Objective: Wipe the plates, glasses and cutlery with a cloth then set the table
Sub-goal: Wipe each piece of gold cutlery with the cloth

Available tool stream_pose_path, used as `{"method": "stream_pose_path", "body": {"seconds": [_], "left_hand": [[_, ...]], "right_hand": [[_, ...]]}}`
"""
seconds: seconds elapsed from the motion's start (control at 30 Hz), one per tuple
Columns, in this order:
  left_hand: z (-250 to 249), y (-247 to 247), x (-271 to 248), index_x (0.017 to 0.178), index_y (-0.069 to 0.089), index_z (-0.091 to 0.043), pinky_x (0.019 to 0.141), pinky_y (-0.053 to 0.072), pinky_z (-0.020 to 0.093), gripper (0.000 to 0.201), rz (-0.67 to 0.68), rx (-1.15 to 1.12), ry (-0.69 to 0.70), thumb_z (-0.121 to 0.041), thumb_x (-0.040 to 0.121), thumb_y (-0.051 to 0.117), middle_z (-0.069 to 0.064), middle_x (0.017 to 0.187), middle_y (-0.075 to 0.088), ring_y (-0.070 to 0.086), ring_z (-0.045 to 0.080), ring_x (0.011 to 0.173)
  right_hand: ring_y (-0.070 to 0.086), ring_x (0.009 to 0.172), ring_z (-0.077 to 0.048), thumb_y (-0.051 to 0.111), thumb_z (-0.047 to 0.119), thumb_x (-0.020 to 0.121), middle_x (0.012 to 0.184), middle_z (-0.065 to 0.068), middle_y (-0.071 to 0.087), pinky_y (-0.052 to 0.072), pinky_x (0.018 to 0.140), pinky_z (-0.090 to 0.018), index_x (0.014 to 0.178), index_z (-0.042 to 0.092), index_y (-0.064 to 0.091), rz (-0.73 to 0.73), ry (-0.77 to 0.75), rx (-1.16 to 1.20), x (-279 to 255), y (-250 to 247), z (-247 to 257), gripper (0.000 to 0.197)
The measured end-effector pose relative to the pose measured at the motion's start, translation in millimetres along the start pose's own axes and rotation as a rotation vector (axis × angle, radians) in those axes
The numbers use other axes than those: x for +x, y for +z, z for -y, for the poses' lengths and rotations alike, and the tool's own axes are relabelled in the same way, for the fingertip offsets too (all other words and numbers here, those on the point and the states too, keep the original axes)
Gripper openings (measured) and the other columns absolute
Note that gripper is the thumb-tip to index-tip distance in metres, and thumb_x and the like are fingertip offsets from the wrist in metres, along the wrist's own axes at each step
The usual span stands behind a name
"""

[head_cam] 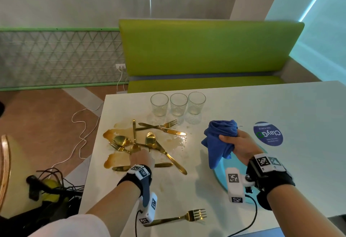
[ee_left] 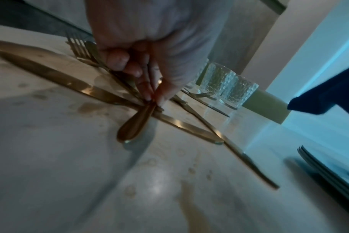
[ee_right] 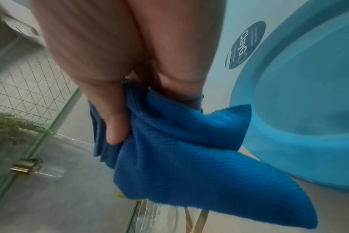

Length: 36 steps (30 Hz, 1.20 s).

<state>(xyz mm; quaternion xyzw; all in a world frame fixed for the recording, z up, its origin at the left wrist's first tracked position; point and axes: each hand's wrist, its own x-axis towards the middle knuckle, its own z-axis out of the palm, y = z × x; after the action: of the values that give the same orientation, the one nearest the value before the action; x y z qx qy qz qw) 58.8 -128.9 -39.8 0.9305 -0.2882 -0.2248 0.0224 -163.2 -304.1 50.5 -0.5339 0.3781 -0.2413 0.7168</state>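
Several gold forks, spoons and knives [head_cam: 149, 143] lie crossed in a brown spill [head_cam: 114, 161] on the white table [head_cam: 280, 105]. My left hand [head_cam: 141, 157] reaches into that pile and pinches the handle of one gold piece [ee_left: 135, 124] between thumb and fingertips [ee_left: 149, 96]. My right hand [head_cam: 236, 143] holds a bunched blue cloth [head_cam: 219, 143] above a stack of blue plates [head_cam: 221, 174]; the thumb [ee_right: 114, 129] presses into the cloth [ee_right: 189, 149]. Three empty glasses [head_cam: 177, 104] stand in a row at the back. A single gold fork [head_cam: 187, 217] lies near the front edge.
A round blue sticker [head_cam: 267, 133] is on the table right of the cloth. A green bench [head_cam: 206, 49] stands behind the table. Cables [head_cam: 78, 124] trail over the floor at the left, and a wooden chair edge [head_cam: 5, 158] shows at the far left.
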Motion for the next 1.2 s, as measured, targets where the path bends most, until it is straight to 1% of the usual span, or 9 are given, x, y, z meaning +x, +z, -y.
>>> {"method": "stream_pose_path", "body": {"seconds": [0.13, 0.23, 0.3, 0.43, 0.57, 0.73, 0.83, 1.03, 1.2], "left_hand": [[-4.4, -7.8, -5.6, 0.11, 0.06, -0.01, 0.099, 0.044, 0.032, 0.026, 0.082, -0.049, -0.083, -0.024, 0.096, 0.043, 0.008, 0.115, 0.062, 0.058, 0.024, 0.109], [-7.3, -12.1, -7.8, 0.109, 0.061, -0.007, 0.089, 0.047, 0.03, 0.028, 0.129, -0.148, -0.058, -0.021, 0.097, 0.039, 0.009, 0.11, 0.063, 0.06, 0.026, 0.105], [-10.5, -24.3, -14.6, 0.111, 0.061, -0.003, 0.089, 0.048, 0.031, 0.032, 0.16, -0.222, -0.066, -0.022, 0.098, 0.039, 0.011, 0.11, 0.063, 0.06, 0.028, 0.107], [-19.3, -49.6, -33.9, 0.114, 0.062, 0.002, 0.094, 0.048, 0.029, 0.029, 0.293, -0.451, -0.052, -0.016, 0.096, 0.048, 0.015, 0.125, 0.06, 0.061, 0.023, 0.103], [-31.5, -55.6, -54.8, 0.069, 0.057, -0.006, 0.073, 0.047, 0.026, 0.028, 0.359, -0.697, -0.04, -0.011, 0.096, 0.048, 0.008, 0.091, 0.065, 0.053, 0.014, 0.07], [-49.9, -61.8, -81.9, 0.086, 0.052, -0.006, 0.058, 0.04, 0.021, 0.015, 0.377, -1.011, 0.025, -0.01, 0.097, 0.043, 0.006, 0.075, 0.06, 0.047, 0.012, 0.059], [-57.4, -63.3, -91.6, 0.089, 0.049, -0.009, 0.053, 0.04, 0.021, 0.01, 0.308, -1.064, 0.133, -0.01, 0.098, 0.043, 0.003, 0.07, 0.057, 0.043, 0.012, 0.054], [-71.0, -62.8, -111.0, 0.082, 0.048, -0.021, 0.07, 0.04, 0.026, 0.014, 0.151, -0.893, 0.39, -0.016, 0.095, 0.047, -0.009, 0.067, 0.06, 0.048, 0.007, 0.063], [-69.3, -67.2, -119.8, 0.085, 0.049, -0.018, 0.076, 0.041, 0.024, 0.011, 0.107, -0.826, 0.462, -0.015, 0.095, 0.047, -0.008, 0.068, 0.059, 0.055, 0.014, 0.078]], "right_hand": [[0.067, 0.085, -0.019, 0.091, 0.051, 0.019, 0.09, -0.007, 0.069, 0.056, 0.069, -0.022, 0.094, 0.008, 0.065, -0.007, 0.013, -0.024, -2.2, 6.0, -2.3, 0.091], [0.063, 0.094, -0.027, 0.078, 0.028, 0.071, 0.091, -0.01, 0.068, 0.053, 0.077, -0.028, 0.094, 0.007, 0.064, -0.018, 0.028, -0.036, -1.8, 15.8, -1.5, 0.034], [0.059, 0.098, -0.03, 0.059, 0.01, 0.088, 0.098, -0.016, 0.065, 0.05, 0.079, -0.031, 0.098, 0.005, 0.062, -0.034, 0.031, -0.057, -2.6, 23.9, 1.0, 0.012], [0.059, 0.096, -0.028, 0.058, 0.01, 0.089, 0.098, -0.017, 0.064, 0.05, 0.079, -0.03, 0.099, 0.002, 0.063, -0.039, 0.025, -0.127, -4.5, 40.1, 6.0, 0.014], [0.059, 0.094, -0.026, 0.058, 0.007, 0.088, 0.092, -0.01, 0.064, 0.05, 0.075, -0.027, 0.101, 0.001, 0.062, -0.051, 0.002, -0.151, -9.5, 49.7, 8.3, 0.015], [0.058, 0.096, -0.031, 0.062, 0.005, 0.086, 0.102, -0.021, 0.063, 0.048, 0.084, -0.04, 0.092, 0.007, 0.063, -0.105, -0.019, -0.212, -17.6, 51.3, 5.7, 0.006], [0.06, 0.098, -0.035, 0.066, 0.007, 0.083, 0.099, -0.016, 0.063, 0.048, 0.091, -0.047, 0.096, 0.005, 0.059, -0.138, -0.087, -0.348, -21.1, 53.7, 7.5, 0.016], [0.058, 0.107, -0.033, 0.071, 0.014, 0.079, 0.113, -0.015, 0.062, 0.046, 0.095, -0.043, 0.121, 0.005, 0.05, -0.282, -0.171, -0.598, -26.3, 72.4, 8.8, 0.048], [0.06, 0.101, -0.036, 0.057, 0.026, 0.09, 0.107, -0.022, 0.065, 0.041, 0.078, -0.032, 0.112, 0.001, 0.06, -0.446, -0.156, -0.652, -29.3, 72.5, 13.3, 0.033]]}}
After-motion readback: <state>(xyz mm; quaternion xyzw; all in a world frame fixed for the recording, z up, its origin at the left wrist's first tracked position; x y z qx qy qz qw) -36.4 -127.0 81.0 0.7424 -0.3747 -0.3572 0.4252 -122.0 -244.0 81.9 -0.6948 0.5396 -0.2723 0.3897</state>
